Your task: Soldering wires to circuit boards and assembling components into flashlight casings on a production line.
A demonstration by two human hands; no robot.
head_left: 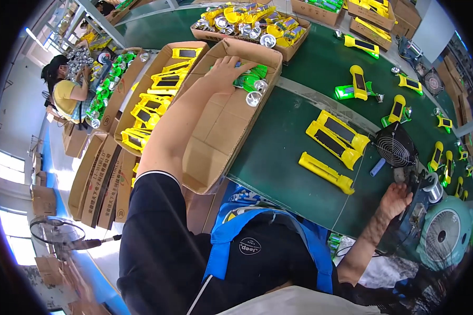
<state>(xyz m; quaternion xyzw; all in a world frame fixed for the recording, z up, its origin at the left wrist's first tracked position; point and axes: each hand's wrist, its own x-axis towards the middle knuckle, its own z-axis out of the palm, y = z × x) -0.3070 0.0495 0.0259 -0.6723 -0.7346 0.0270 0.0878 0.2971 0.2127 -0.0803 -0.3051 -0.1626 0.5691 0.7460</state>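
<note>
The left hand (223, 72) is inside an open cardboard box (210, 131) at upper centre, fingers spread over green lamp pieces (244, 82); whether they are clamped on a piece I cannot tell. 2 silver reflectors (253, 98) show plainly beside it; the hand hides part of the pieces, so their count is unsure.

The right hand (396, 200), at lower right, has its fingers bent next to a dark machine (418, 202); whether it holds anything I cannot tell.

On the green table (276, 152), right of centre, lie 3 yellow casings (328, 143): 2 side by side with dark panels, 1 apart below them. Near them are 1 blue cylinder (377, 167) and 1 black fan (396, 147), with 1 teal fan (442, 233) at lower right.

The left forearm partly blocks a long box of yellow parts (165, 81), at least 5 showing. 1 co-worker (71, 89) is at upper left.
</note>
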